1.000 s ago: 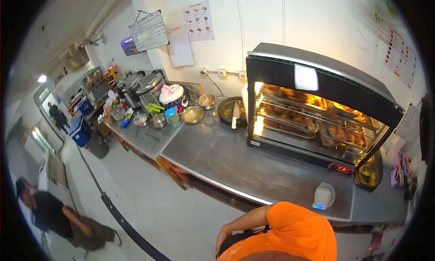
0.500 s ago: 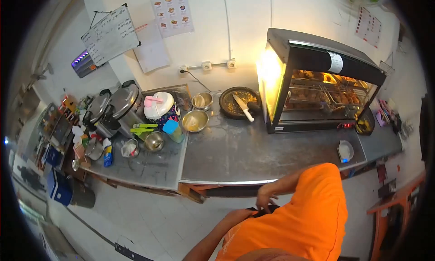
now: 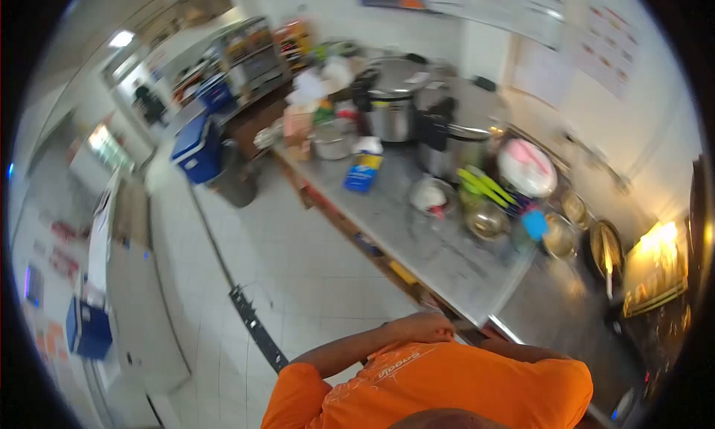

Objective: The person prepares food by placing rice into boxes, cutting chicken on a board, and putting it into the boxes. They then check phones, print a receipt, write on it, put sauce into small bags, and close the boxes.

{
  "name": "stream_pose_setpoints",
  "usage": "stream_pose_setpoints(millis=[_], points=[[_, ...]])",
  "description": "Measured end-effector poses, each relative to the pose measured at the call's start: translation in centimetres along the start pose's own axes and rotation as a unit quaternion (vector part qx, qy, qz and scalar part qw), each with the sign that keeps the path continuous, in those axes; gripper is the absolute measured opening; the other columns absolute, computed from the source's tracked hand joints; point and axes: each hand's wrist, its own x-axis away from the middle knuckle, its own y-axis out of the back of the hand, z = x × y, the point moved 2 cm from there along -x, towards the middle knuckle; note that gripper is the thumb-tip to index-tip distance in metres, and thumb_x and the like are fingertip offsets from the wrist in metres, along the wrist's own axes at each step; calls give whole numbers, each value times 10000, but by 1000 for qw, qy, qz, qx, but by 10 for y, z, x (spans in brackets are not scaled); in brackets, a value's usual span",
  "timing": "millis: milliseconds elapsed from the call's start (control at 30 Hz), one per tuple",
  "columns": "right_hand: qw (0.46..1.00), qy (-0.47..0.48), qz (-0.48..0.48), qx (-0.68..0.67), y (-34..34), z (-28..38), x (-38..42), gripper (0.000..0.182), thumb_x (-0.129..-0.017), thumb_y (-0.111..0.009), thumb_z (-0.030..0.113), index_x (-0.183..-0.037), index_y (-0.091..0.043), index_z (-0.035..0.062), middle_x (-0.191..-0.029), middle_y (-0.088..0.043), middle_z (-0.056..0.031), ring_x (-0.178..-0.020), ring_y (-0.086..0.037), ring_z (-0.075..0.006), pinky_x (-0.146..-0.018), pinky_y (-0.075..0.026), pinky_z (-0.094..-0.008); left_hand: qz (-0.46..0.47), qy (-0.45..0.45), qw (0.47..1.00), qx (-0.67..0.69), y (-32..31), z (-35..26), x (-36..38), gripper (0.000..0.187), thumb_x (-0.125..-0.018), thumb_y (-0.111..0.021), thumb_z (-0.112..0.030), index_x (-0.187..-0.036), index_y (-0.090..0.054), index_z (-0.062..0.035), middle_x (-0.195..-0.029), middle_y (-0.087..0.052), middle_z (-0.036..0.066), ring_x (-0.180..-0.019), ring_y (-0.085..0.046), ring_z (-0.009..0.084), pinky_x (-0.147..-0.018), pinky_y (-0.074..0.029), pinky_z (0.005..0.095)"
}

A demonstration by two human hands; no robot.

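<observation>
Both hands at the shirt, and the view has swung left

The view has just turned to the left. Now more of the floor (image 3: 290, 272) shows, with a blue box (image 3: 196, 152) at the upper left and a person (image 3: 151, 103) far off by the doorway. The surface (image 3: 428, 232) runs slanting through the middle, with big pots (image 3: 392, 94) and bowls on it.

The left hand (image 3: 426, 327) is at the front of the orange shirt (image 3: 454, 377), low in the frame. Its fingers look curled in, but I cannot tell if they hold anything. The right arm (image 3: 525, 350) bends in from the right; its hand is mostly hidden, so I cannot tell about those fingers.

In the earlier frame, the right hand was easy to see, and the lit food case (image 3: 659, 269) showed nearly whole. Now the case is cut off at the right, beside the knife (image 3: 608, 261).
</observation>
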Motion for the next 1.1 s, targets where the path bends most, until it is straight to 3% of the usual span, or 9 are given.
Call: stream_pose_setpoints(millis=[133,267,367,633,700,767,933,1033,1100], points=[[988,12,-134,70,150,162,16,678,-699,-818,311,-1315,-614,112,-1274,-652,-130,-1124,-633,-313,-897,-520,-469,-197,131,972,-8,77,131,208,303,-893,-674,-289,-1138,-668,-111,-1059,-683,110,-1035,-631,313,-917,-489,412],[848,326,-154,388,308,393,89,384,-713,-775,301,-1045,-718,118,-980,-728,-116,-883,-689,-312,-752,-529,-443,-133,268,944,139,90,180,381,385,-851,-712,-226,-1204,-650,-88,-1013,-704,88,-935,-664,221,-836,-534,360],[801,452,-338,198,401,552,127,420,-790,-722,315,-1151,-629,121,-968,-704,-119,-907,-672,-332,-763,-526,-449,-378,351,742,429,-40,379,451,448,-944,-596,-287,-1350,-558,-101,-1246,-665,136,-1075,-667,290,-897,-530,386],[633,573,-520,-31,611,841,211,242,-864,-681,297,-992,-693,92,-876,-693,-138,-890,-674,-326,-775,-523,-423,-283,427,841,173,357,351,556,440,-892,-597,-399,-1174,-646,-65,-1082,-697,219,-1060,-655,392,-886,-521,456],[612,569,-533,-128,697,881,216,201,-878,-682,207,-965,-706,28,-806,-700,-152,-802,-694,-234,-722,-519,-365,-110,482,861,122,501,296,556,425,-900,-560,-405,-1194,-657,-113,-1096,-691,215,-1087,-640,397,-917,-510,477],[544,565,-580,-218,780,910,229,182,-895,-668,180,-909,-706,3,-765,-701,-162,-807,-704,-225,-724,-513,-345,-92,426,897,70,515,407,569,408,-917,-516,-438,-1118,-698,-134,-1115,-687,203,-1085,-641,386,-905,-516,488],[654,307,-651,-232,1004,968,152,581,-918,-559,556,-906,-715,-3,-824,-732,-137,-721,-718,-265,-775,-527,-436,-134,355,922,71,696,469,555,352,-910,-551,-362,-1049,-713,-82,-1054,-704,195,-1028,-657,382,-872,-526,463],[762,186,-552,-282,1040,994,160,707,-867,-504,690,-967,-715,23,-823,-737,-123,-688,-715,-268,-808,-522,-478,44,404,913,39,807,493,541,306,-889,-592,-303,-1017,-730,-62,-973,-722,177,-956,-679,363,-831,-535,422],[773,204,-531,-280,1059,999,137,705,-848,-576,618,-1203,-595,9,-877,-729,-144,-719,-716,-274,-850,-514,-463,10,180,982,58,820,632,554,286,-874,-657,-307,-990,-743,-60,-901,-727,166,-872,-689,339,-785,-538,397]])
